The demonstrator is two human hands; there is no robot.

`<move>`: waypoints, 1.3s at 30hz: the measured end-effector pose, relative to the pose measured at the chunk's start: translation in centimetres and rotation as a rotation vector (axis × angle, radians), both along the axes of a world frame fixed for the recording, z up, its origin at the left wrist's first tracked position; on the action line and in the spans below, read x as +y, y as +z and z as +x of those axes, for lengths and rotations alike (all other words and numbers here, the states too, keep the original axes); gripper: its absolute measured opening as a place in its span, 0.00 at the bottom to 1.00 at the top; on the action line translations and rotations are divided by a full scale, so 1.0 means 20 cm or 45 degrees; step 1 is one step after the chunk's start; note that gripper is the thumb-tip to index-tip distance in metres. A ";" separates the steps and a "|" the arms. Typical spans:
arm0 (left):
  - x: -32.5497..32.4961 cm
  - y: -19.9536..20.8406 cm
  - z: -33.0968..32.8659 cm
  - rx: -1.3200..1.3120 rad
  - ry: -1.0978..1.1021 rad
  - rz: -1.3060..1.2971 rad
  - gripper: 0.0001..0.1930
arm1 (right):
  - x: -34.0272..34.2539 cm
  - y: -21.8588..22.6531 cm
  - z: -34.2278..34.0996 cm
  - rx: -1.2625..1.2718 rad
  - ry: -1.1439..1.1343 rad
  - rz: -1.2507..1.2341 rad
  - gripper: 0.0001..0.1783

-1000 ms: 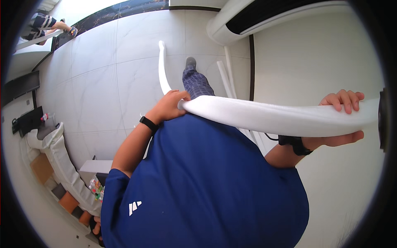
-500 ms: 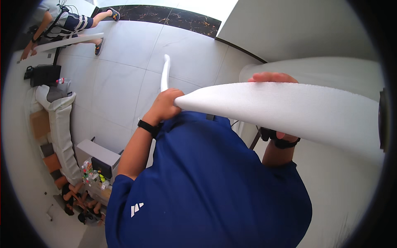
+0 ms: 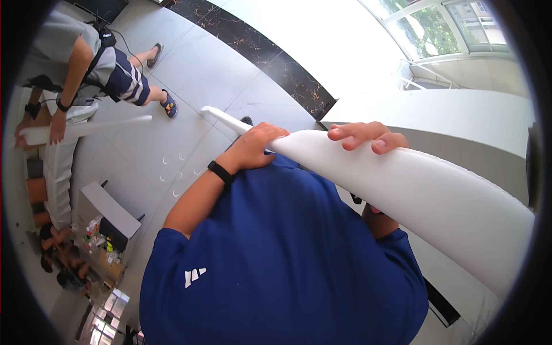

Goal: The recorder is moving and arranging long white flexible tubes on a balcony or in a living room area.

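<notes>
A long, smooth white piece of foam runs across in front of my chest, broad at the right and narrowing toward a thin far-left end. Its narrower stretch passes under my left hand, whose fingers are closed around it. My right hand holds the broad part, with the fingers curled over the far edge. The foam hides my right palm, and that forearm shows beneath it. A dark band circles my left wrist.
At the left, another person holds a similar white foam length. Below stand a cluttered table and a long pale couch. Past the pale tiled floor lies a dark marbled strip. A white ledge rises at right.
My view has turned, bringing windows in at the upper right. The foam's narrow end has swung up and left, and my left hand has moved slightly right. The other person now appears larger.
</notes>
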State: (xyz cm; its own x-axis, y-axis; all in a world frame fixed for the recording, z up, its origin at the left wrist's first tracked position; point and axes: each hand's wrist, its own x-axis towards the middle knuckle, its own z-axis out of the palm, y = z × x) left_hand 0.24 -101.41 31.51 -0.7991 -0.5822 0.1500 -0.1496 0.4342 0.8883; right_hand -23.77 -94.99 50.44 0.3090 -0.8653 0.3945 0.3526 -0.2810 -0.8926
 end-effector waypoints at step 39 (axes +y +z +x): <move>-5.90 0.05 -0.56 -0.047 -0.036 -0.136 0.22 | -6.11 0.32 -0.37 -0.343 0.178 -0.209 0.23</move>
